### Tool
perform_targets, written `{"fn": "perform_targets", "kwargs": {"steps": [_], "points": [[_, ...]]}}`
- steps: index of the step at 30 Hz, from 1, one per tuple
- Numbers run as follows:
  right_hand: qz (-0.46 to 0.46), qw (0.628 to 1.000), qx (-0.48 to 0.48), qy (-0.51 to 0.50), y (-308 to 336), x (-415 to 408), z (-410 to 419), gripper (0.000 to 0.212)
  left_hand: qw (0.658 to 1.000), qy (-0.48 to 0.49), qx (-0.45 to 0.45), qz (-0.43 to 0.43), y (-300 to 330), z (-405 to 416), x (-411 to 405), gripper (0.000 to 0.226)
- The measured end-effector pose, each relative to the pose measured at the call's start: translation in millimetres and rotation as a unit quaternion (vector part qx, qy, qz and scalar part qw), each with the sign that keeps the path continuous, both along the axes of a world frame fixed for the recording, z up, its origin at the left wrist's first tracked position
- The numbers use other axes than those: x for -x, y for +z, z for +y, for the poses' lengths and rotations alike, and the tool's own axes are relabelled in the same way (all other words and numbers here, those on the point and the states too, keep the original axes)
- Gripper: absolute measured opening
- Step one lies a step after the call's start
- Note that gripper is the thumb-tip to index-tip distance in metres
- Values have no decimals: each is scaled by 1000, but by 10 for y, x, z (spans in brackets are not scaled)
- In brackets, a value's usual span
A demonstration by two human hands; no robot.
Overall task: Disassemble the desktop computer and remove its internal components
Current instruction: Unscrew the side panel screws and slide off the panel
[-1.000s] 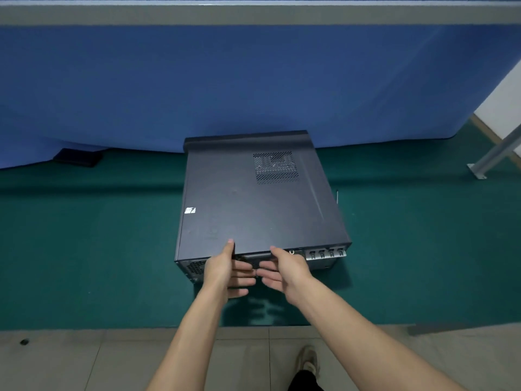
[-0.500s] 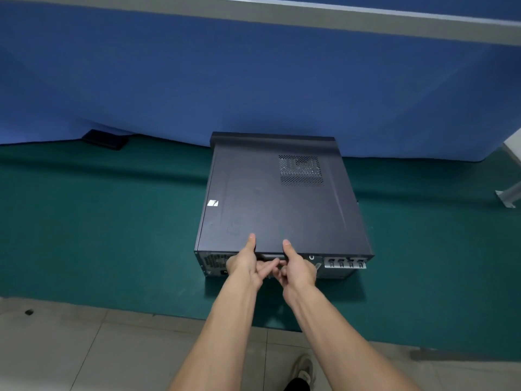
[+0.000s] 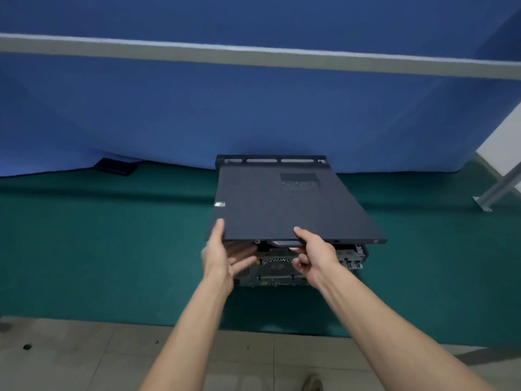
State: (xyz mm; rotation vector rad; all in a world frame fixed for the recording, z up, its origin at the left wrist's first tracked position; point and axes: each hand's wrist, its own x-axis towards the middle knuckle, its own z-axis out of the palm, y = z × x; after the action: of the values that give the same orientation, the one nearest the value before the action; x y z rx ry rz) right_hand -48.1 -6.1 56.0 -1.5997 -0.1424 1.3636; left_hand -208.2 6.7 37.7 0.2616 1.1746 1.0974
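The cover (image 3: 284, 204) is gripped at its near edge by the left hand (image 3: 218, 255) and right hand (image 3: 315, 253), tilted up above the case (image 3: 282, 272), its long axis running away from both.

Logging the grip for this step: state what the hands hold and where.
Both hands hold the computer's cover panel by its raised near edge: left hand at the near-left corner, right hand near the middle.

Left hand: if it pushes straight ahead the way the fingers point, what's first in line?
Probably the case rear, just under the raised cover. The left hand grips the cover; depth unclear.
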Motion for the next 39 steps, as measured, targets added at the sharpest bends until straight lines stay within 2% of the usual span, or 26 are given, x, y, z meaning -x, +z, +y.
{"fn": "perform_targets", "kwargs": {"steps": [1,3,5,7,9,11,12,14,15,16,19,23,26,28,31,34,36,39], "points": [[-9,1000,5,15,46,-56,-13,17,997,43,-13,-59,46,48,82,49],[-34,998,21,49,133,-191,-41,18,989,31,3,-142,180,148,200,47],[-54,994,42,90,239,-340,-81,19,991,-58,35,-112,289,215,174,28],[-66,982,76,159,362,-475,-150,19,988,-149,39,-28,344,254,68,7],[-110,950,125,264,509,-635,-207,27,976,-210,40,39,396,258,-78,3],[-231,883,205,353,676,-804,-223,42,974,-218,26,61,439,239,-268,3],[-315,835,241,382,747,-866,-222,44,975,-212,9,62,483,216,-358,3],[-495,723,273,397,871,-966,-229,31,978,-191,-42,76,578,170,-553,9],[-563,687,258,381,906,-1014,-213,27,974,-192,-71,97,624,152,-638,12],[-600,679,226,357,917,-1056,-179,29,966,-205,-101,123,667,127,-718,14],[-612,723,114,299,902,-1125,-54,44,921,-267,-181,219,743,95,-939,17],[-563,795,0,224,933,-1158,97,61,817,-361,-294,341,786,149,-1279,15],[-517,836,-33,182,963,-1304,222,81,734,-411,-354,408,804,244,-1545,12],[-500,850,-14,167,939,-1481,293,88,704,-438,-371,418,786,298,-1733,12],[-494,857,17,148,857,-1785,403,81,681,-468,-370,424,748,405,-2066,12],[-532,837,22,125,810,-2083,626,81,668,-486,-364,430,756,601,-2387,9],[-548,825,18,134,777,-2283,809,83,679,-494,-346,419,743,736,-2572,11],[-552,816,20,171,632,-2547,1025,80,731,-499,-293,361,606,788,-2868,14]]}}
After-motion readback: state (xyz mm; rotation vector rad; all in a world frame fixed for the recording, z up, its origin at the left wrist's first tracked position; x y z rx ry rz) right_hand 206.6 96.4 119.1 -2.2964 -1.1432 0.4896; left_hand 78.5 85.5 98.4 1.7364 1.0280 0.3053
